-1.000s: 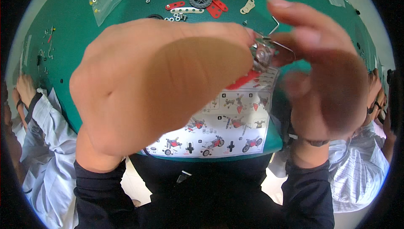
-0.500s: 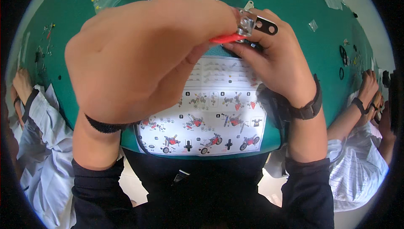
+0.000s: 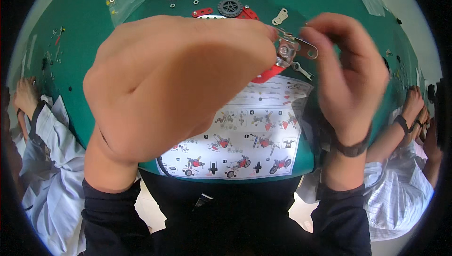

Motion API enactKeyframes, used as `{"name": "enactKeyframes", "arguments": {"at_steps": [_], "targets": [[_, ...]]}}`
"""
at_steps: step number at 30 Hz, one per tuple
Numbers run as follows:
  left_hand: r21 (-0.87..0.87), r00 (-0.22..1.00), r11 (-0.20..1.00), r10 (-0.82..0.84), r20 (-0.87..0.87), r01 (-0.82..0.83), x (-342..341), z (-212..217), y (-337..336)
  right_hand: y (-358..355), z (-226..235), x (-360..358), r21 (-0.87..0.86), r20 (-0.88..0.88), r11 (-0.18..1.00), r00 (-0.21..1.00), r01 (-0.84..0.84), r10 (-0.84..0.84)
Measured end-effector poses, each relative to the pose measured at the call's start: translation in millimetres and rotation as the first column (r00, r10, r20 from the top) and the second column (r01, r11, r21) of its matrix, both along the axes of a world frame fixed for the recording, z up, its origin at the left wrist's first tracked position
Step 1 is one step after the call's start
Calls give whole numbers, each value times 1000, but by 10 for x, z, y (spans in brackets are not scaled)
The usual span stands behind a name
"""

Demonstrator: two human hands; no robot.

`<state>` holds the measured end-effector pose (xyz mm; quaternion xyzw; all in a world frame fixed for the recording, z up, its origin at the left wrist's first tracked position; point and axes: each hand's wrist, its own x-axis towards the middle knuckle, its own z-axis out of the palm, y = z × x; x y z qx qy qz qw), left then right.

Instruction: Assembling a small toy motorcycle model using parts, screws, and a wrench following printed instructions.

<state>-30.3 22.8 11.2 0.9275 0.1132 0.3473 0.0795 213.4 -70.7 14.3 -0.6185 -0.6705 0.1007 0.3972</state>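
Two hands [image 3: 181,86] [image 3: 352,74], red-and-metal assembly [image 3: 286,51] partly behind the left one

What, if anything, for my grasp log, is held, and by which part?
The left hand holds a metal assembly by its left side; the right hand: cannot tell.

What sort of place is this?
Probably a shared workbench or classroom for model assembly, though the pictures can't confirm which: a green table scattered with small hardware, an illustrated instruction sheet, and light-clothed people on the left and right.
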Motion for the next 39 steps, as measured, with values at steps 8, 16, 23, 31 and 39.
{"name": "enactKeyframes", "arguments": {"at_steps": [8, 16, 23, 31, 39], "targets": [[-165, 983, 984, -31, 180, 61, 93, -33, -59, -312, 333, -11, 209, 345, 921, 906, -330, 247], [-78, 966, 966, 252, 53, -248, 250, 75, -360, -255, 268, -132, 157, 296, 893, 883, -421, 364], [42, 954, 983, 181, -238, -176, 184, 263, -274, -241, 324, -253, 98, 307, 953, 920, -285, 244], [70, 966, 981, 189, -179, -179, 204, 224, -261, -216, 188, -284, 159, 169, 951, 957, -264, 237], [56, 992, 994, 101, -72, -97, 234, 97, -174, -226, 91, -247, 164, 212, 955, 955, -245, 209]]}}
